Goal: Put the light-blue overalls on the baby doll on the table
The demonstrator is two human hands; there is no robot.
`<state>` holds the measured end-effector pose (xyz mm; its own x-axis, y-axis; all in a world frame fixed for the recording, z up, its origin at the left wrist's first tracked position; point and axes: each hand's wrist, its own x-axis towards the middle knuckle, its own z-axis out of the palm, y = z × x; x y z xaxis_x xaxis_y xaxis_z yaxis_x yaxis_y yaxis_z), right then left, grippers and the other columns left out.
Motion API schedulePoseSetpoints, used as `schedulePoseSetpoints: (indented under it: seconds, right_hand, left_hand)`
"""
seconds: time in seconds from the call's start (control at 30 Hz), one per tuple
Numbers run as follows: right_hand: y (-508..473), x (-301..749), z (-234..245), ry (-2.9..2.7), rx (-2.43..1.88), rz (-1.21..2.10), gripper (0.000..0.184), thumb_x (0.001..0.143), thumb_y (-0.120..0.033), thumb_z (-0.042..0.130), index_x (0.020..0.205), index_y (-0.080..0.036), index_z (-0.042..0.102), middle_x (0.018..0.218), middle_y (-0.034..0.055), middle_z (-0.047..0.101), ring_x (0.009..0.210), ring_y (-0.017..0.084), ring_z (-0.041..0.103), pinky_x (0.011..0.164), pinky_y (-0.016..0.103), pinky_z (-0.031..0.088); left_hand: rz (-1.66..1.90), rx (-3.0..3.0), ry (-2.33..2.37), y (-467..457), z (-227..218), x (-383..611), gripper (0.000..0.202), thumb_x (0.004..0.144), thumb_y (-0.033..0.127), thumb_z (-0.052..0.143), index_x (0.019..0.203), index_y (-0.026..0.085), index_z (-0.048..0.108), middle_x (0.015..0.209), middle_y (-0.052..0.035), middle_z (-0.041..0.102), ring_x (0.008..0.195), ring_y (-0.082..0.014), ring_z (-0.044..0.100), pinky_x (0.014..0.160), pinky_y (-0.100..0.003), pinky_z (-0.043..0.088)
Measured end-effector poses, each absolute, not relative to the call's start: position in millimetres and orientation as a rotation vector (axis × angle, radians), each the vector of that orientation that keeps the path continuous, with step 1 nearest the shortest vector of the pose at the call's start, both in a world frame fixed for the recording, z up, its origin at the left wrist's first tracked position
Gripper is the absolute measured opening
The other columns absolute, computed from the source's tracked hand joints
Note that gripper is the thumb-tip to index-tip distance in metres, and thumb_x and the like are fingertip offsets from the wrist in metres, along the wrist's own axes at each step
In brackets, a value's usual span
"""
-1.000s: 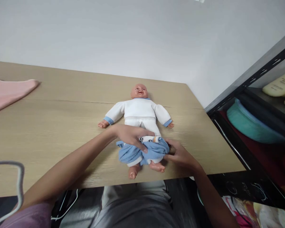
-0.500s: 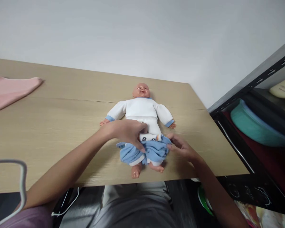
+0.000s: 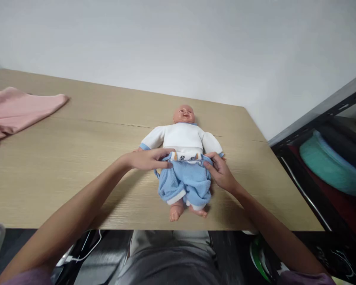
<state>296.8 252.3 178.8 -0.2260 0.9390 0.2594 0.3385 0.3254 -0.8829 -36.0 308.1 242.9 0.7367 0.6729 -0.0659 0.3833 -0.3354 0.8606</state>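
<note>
A baby doll (image 3: 183,136) in a white top lies on its back on the wooden table (image 3: 77,166), head away from me. Blue fleece trousers (image 3: 185,184) with a patterned white waistband cover its legs up to the waist; both bare feet stick out below. My left hand (image 3: 146,159) pinches the waistband at the doll's left-side hip as I see it. My right hand (image 3: 221,171) grips the waistband at the other hip.
A pink cloth (image 3: 14,113) lies at the table's far left. A dark metal shelf (image 3: 329,130) stands to the right, holding a teal cushion-like thing (image 3: 332,166). White cables (image 3: 77,255) hang below the table's near edge. My grey-trousered lap is under the table.
Both hands have drawn the blue trousers up from around the doll's knees to its waist. The bunched fabric has spread out over the legs.
</note>
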Motion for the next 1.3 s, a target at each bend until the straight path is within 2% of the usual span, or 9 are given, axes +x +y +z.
schedulePoseSetpoints:
  seconds: [0.13,0.27,0.37,0.47,0.6,0.7,0.97,1.13,1.3]
  right_hand:
    - [265,289,164,-1.632,-1.213,0.945,0.037,0.105,-0.064,0.066,0.107,-0.027,0.062,0.082,-0.0040,0.055,0.074,0.018,0.053,0.069,0.030,0.046]
    - [268,286,158,-1.686,-1.197,0.768,0.029,0.108,-0.056,0.065,0.108,-0.027,0.065,0.104,0.0029,0.068,0.100,0.023,0.066,0.096,0.035,0.054]
    - [263,285,158,-1.719,-1.187,0.643,0.024,0.110,-0.052,0.064,0.112,-0.028,0.065,0.119,0.0077,0.072,0.120,0.027,0.068,0.112,0.041,0.051]
    - [265,284,157,-1.701,-1.233,0.656,0.026,0.111,-0.053,0.062,0.115,-0.028,0.064,0.110,0.0058,0.073,0.104,0.025,0.069,0.101,0.039,0.053]
    - [285,277,152,-1.602,-1.272,0.691,0.034,0.106,-0.063,0.064,0.108,-0.029,0.060,0.096,0.0017,0.065,0.092,0.024,0.063,0.089,0.036,0.052]
    - [298,273,148,-1.546,-1.263,0.750,0.039,0.102,-0.068,0.065,0.104,-0.029,0.059,0.095,0.0010,0.062,0.095,0.024,0.061,0.091,0.035,0.052]
    - [276,276,142,-1.412,-1.335,0.981,0.045,0.099,-0.072,0.067,0.104,-0.027,0.063,0.103,0.0023,0.069,0.100,0.024,0.065,0.098,0.035,0.056]
    - [286,272,147,-1.397,-1.282,1.067,0.049,0.095,-0.076,0.071,0.106,-0.028,0.064,0.104,0.0012,0.069,0.100,0.023,0.065,0.095,0.033,0.058]
    - [286,274,155,-1.554,-1.242,0.977,0.037,0.100,-0.065,0.068,0.101,-0.028,0.061,0.094,-0.0003,0.062,0.091,0.022,0.061,0.089,0.032,0.054]
  left_hand:
    - [0.375,1.947,0.830,305,228,-36,0.059,0.088,0.064,0.086,0.128,0.023,0.074,0.090,-0.0008,0.064,0.080,-0.0214,0.059,0.070,-0.030,0.047]
    - [0.410,2.058,0.852,300,228,-38,0.051,0.085,0.065,0.088,0.110,0.022,0.074,0.093,-0.0021,0.063,0.084,-0.0230,0.059,0.075,-0.033,0.049]
    - [0.552,2.168,0.876,297,222,-39,0.044,0.093,0.065,0.079,0.103,0.023,0.072,0.105,-0.0055,0.066,0.101,-0.0282,0.060,0.093,-0.040,0.053]
    - [0.664,2.167,0.896,296,207,-35,0.042,0.102,0.063,0.068,0.110,0.023,0.069,0.113,-0.0072,0.067,0.110,-0.0301,0.060,0.102,-0.043,0.052]
    - [0.730,2.005,1.004,299,190,-25,0.043,0.108,0.063,0.060,0.113,0.021,0.062,0.101,-0.0024,0.062,0.092,-0.0233,0.058,0.087,-0.036,0.051]
    - [0.749,1.888,1.013,301,186,-24,0.046,0.104,0.066,0.070,0.111,0.021,0.063,0.099,-0.0002,0.060,0.088,-0.0203,0.058,0.081,-0.032,0.049]
    - [0.633,1.570,0.750,299,184,-41,0.057,0.095,0.055,0.086,0.139,0.021,0.070,0.145,-0.0103,0.073,0.136,-0.0318,0.067,0.118,-0.041,0.051]
    - [0.779,1.200,0.705,309,170,-38,0.060,0.086,0.058,0.095,0.124,0.019,0.072,0.123,-0.0114,0.078,0.109,-0.0257,0.074,0.099,-0.037,0.058]
    - [0.899,1.342,0.906,312,173,-41,0.054,0.088,0.067,0.089,0.102,0.020,0.068,0.092,-0.0004,0.063,0.081,-0.0167,0.058,0.071,-0.027,0.047]
